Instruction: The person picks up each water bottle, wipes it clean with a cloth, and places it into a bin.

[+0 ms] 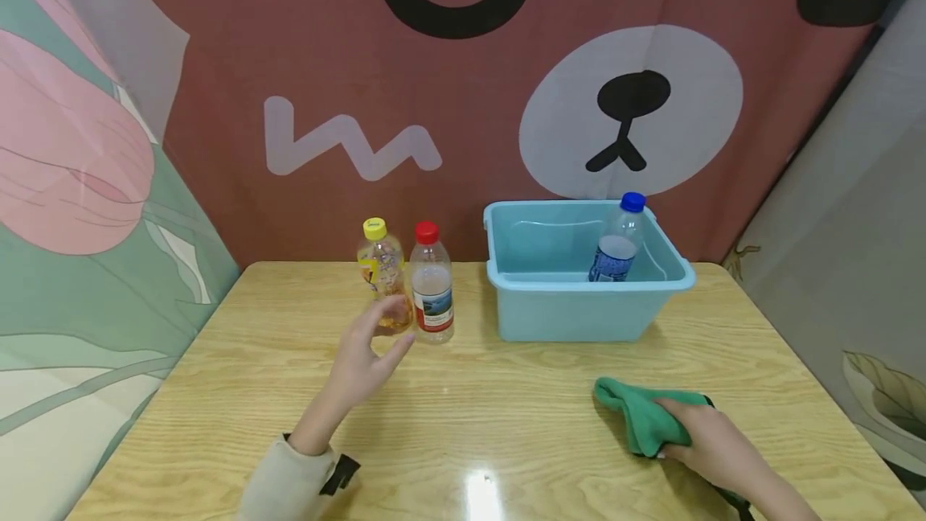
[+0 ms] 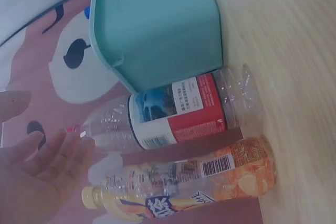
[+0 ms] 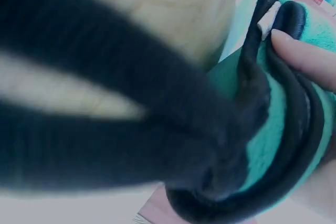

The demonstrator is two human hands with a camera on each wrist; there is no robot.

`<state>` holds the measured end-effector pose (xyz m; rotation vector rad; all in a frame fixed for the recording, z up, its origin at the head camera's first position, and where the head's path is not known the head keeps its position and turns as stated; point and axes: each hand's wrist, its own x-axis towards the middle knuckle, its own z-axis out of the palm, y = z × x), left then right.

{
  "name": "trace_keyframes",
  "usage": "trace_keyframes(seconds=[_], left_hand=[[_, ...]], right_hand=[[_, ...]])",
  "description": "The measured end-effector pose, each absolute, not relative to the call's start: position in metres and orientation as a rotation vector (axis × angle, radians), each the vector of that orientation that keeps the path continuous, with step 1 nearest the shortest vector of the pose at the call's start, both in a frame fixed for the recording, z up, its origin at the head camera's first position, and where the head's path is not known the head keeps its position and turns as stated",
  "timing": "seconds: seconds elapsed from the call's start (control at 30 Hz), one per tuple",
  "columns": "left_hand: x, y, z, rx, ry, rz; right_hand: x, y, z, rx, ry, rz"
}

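Green cloth [image 1: 644, 418], near right on the wood table [image 1: 217, 392]: my right hand [image 1: 712, 445] lies on top of it, fingers curled over and gripping the bunched edge. Soft, limp, light, no stiffness, so it'll fold wherever I grab; a bunched handful is fine. No real axis, the lump trails left/far from my palm. The right wrist cam is mostly blocked by a dark strap, only a fingertip on the cloth shows.

My left hand [image 1: 369, 356] is mid table, fingers loosely spread, holding nothing, fingertips just short of the yellow-cap bottle [image 1: 382, 276]. In the head view a finger overlaps its base; can't tell if there's contact. The left wrist cam shows a gap between my palm and the bottles.

Yellow-cap btl: thin clear plastic w/ orange label, upright, long axis vertical, cap up. Looks mostly empty, so I'd judge it light, tippy and crushable, w/ a slick wall. Best hold is around the mid body at the label, not the neck.

Red-cap bottle [image 1: 432, 284] stands touching or just beside it on the right, upright, clear, same handling.

Further right and far: blue bin [image 1: 571, 316], open top, w/ a blue-cap bottle [image 1: 616, 244] inside leaning against its right wall, cap up and tilted right.
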<state>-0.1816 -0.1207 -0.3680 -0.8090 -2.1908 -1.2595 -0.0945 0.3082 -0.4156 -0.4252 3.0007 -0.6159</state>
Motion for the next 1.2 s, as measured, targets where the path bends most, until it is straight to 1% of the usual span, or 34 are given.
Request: trace_keyframes(seconds=[0.13,0.3,0.4,0.63,0.7,0.83,1.2], left_hand=[[-0.183,-0.122,-0.362,-0.750,-2.182,-1.279],[-0.172,-0.121,-0.341,-0.689,-2.164,-1.270],[-0.170,-0.123,-0.338,-0.648,-2.170,-1.279],[-0.195,-0.141,-0.366,-0.559,-2.181,-1.320],[-0.200,-0.145,-0.368,-0.528,-2.191,-1.305],[-0.206,-0.150,-0.366,-0.469,-2.206,-1.306],[-0.228,-0.155,-0.354,-0.381,-2.309,-1.253]], right_hand=[[-0.094,0.310,-0.412,-0.427,2.975,-0.692],[-0.095,0.309,-0.408,-0.476,3.004,-0.783],[-0.095,0.308,-0.405,-0.487,3.032,-0.863],[-0.097,0.303,-0.398,-0.377,3.023,-1.014],[-0.098,0.300,-0.397,-0.354,3.016,-1.052],[-0.101,0.293,-0.394,-0.351,3.024,-1.125],[-0.110,0.265,-0.392,-0.444,2.975,-1.349]])
